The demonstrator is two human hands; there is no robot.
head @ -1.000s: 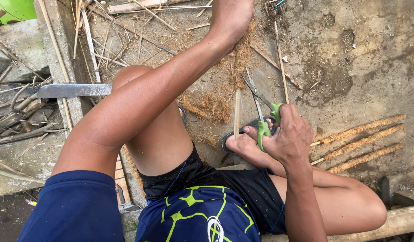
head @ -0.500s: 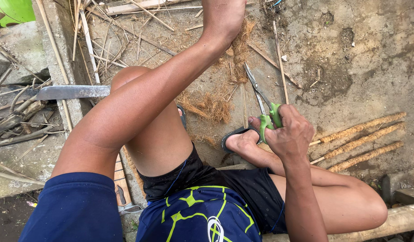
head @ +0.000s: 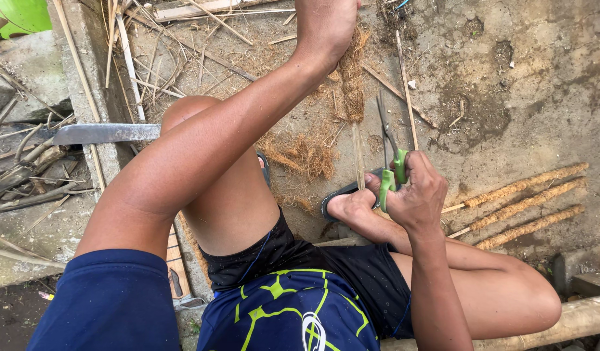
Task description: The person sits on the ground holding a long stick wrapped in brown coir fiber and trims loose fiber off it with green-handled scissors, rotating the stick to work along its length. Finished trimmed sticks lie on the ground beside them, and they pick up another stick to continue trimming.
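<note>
My left hand (head: 326,26) is stretched far forward and grips the top of a thin stick wrapped in brown coconut fibre (head: 353,84), which hangs upright with its bare wooden end (head: 358,159) pointing down toward my foot. My right hand (head: 414,192) holds green-handled scissors (head: 391,162), blades pointing up just right of the stick and nearly shut. I sit with knees bent, one sandalled foot (head: 342,198) under the stick.
Three finished fibre-wrapped sticks (head: 521,205) lie on the dirt ground at right. A loose fibre pile (head: 300,153) sits by my knee. A long metal blade (head: 105,133) rests on a concrete ledge at left among bamboo splints (head: 128,58). A bamboo pole (head: 573,322) lies at bottom right.
The fibre-wrapped stick has shifted slightly in my left hand. The scissors stay beside it, blades now nearly closed and held a little lower.
</note>
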